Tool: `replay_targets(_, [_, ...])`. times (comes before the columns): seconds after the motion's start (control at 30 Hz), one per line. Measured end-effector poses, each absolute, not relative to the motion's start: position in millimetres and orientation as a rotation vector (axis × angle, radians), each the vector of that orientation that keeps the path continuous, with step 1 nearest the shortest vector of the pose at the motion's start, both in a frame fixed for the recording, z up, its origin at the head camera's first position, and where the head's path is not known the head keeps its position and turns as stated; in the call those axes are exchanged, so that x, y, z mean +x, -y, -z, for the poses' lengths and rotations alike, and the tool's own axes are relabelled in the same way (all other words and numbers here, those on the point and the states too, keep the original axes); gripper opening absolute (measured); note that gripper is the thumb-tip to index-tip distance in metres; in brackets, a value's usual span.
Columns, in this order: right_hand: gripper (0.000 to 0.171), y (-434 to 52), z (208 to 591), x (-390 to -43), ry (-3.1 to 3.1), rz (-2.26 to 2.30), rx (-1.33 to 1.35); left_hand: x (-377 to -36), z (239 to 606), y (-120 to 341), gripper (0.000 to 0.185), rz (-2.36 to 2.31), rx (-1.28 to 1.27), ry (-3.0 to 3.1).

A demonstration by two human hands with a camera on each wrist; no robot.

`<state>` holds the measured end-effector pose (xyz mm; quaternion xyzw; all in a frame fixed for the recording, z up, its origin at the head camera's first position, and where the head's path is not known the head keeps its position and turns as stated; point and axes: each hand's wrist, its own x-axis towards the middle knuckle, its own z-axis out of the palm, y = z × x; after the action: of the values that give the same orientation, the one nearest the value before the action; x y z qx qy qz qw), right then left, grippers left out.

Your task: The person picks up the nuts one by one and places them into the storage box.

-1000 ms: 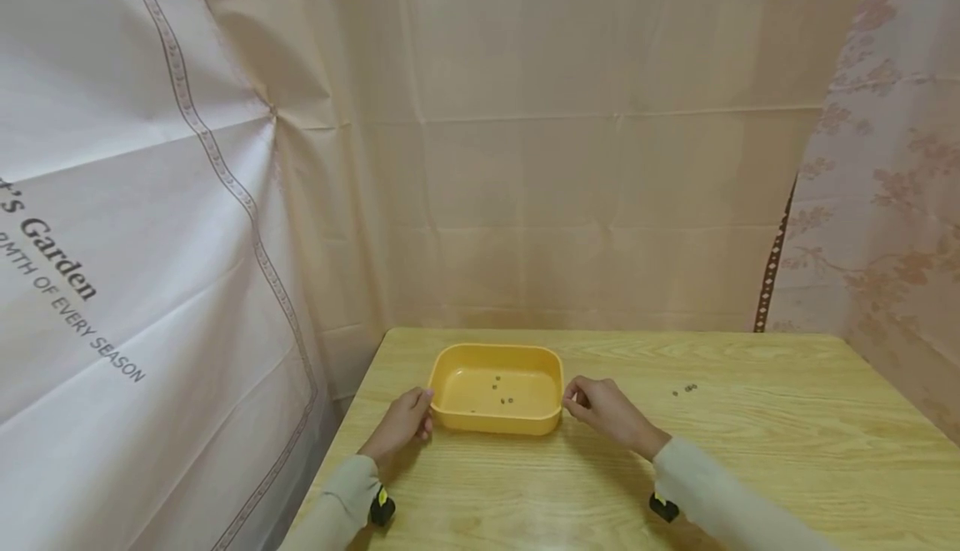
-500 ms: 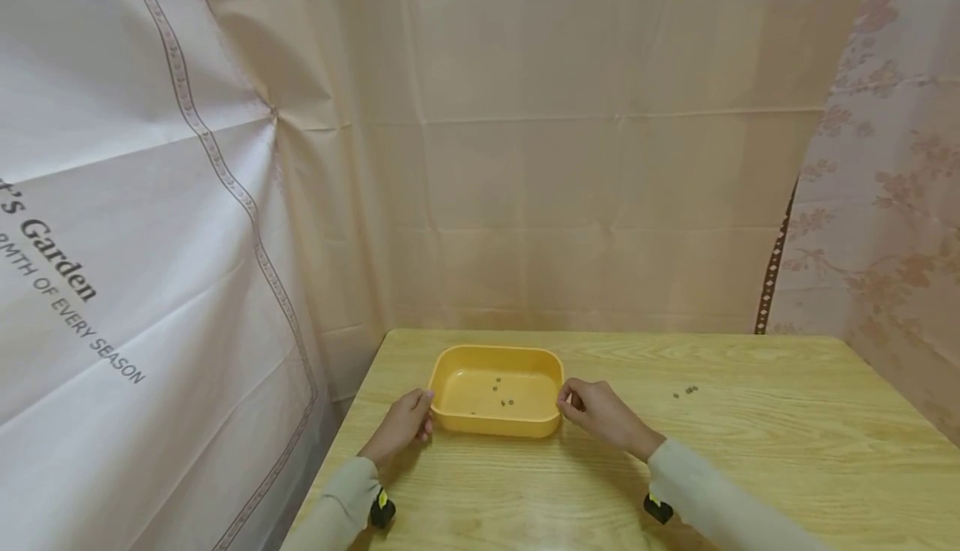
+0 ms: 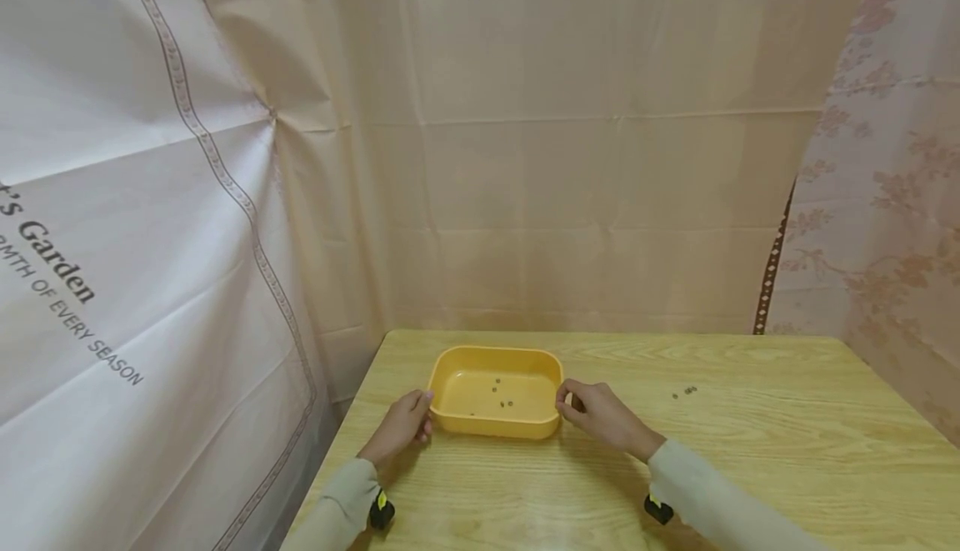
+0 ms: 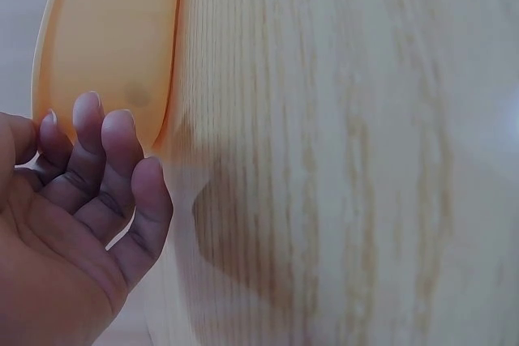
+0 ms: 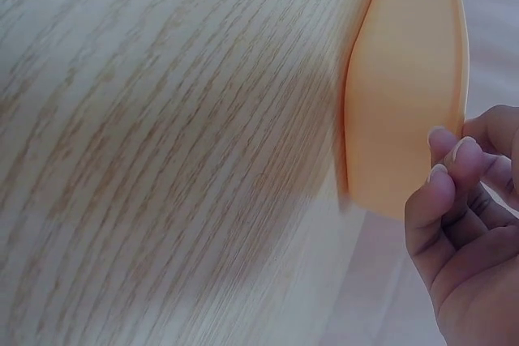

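Note:
A shallow yellow plastic tray [image 3: 495, 428] with rounded corners rests on the wooden table. Several tiny dark ring-like pieces [image 3: 510, 403] lie scattered on its floor. My left hand [image 3: 400, 426] pinches the tray's left rim between thumb and index finger; in the left wrist view the other fingers of that hand [image 4: 89, 208] are half bent beside the outer wall. At the opposite end, my right hand [image 3: 606, 419] pinches the right rim with thumb and forefinger. The right wrist view shows its remaining fingers [image 5: 428, 200] curled against the tray's outside.
On the table [image 3: 750, 451], right of the tray, lies a small group of similar tiny pieces [image 3: 688, 390]. A beige cloth [image 3: 600, 201] hangs behind the table's back edge, with a printed white sheet [image 3: 150, 284] on the left and a floral one [image 3: 900, 201] on the right.
My right hand has shifted slightly left, its fingertips coming onto the tray's right rim. My left hand and the tray stay nearly where they were.

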<state>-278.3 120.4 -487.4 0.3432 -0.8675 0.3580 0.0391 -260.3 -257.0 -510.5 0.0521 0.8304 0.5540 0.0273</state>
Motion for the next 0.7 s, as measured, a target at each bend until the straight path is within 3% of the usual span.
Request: replay_targets(0.7, [0.009,-143.9,494.1,-287.7,2.693,-1.135,0.917,-262.4,509.8,257.8,0.035,-1.692,0.167,-2.58])
